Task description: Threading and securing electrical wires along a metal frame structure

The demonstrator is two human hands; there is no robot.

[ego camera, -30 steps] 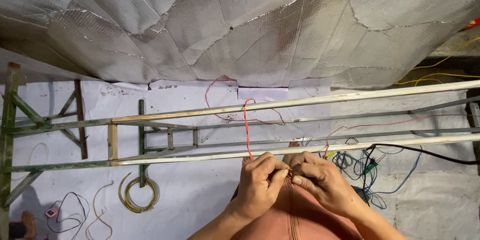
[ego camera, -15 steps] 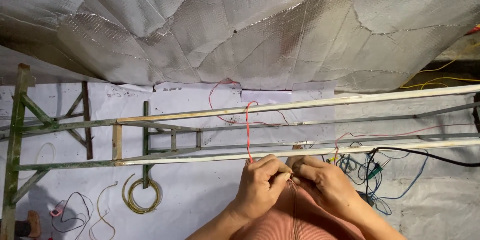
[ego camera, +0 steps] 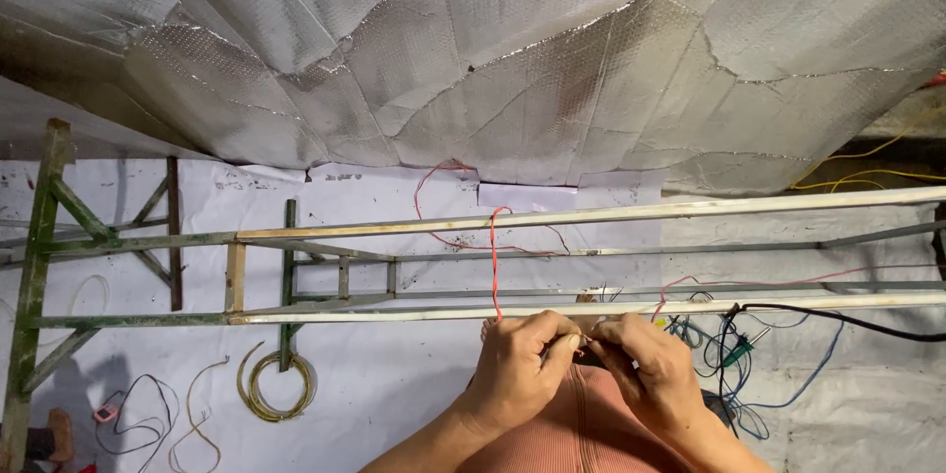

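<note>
A: We have both hands low in the middle of the view, fingertips meeting. Our left hand (ego camera: 520, 367) is curled, thumb and forefinger pinched on the end of the thin red wire (ego camera: 495, 266); our right hand (ego camera: 642, 367) pinches the same spot from the other side, knuckles toward us.

B: And the wire itself?

A: Slender, bright red. From our fingertips it climbs straight up across the near white rail (ego camera: 414, 313), hooks over the upper white rail (ego camera: 591, 217), then loops loosely behind in a thin curve against the white sheet (ego camera: 394, 384).

B: What we grip at the very end, we cannot tell; the fingers cover it.

A: Agreed. Under our wrists is a salmon-coloured ribbed cloth (ego camera: 581, 434).

B: Further out?

A: The two rails belong to a long frame with green-painted struts (ego camera: 288, 266), and a green ladder-like stand (ego camera: 37, 266) at the left. On the sheet beneath lie a yellow wire coil (ego camera: 276, 386), loose thin wires at lower left, and a tangle of blue and green leads (ego camera: 734, 374) just right of our right hand, with a black cable (ego camera: 847, 320) running off to the edge.

B: Overhead?

A: Crinkled silver bubble-foil insulation (ego camera: 493, 49) fills the top, with yellow cables (ego camera: 867, 172) at the far right.
</note>
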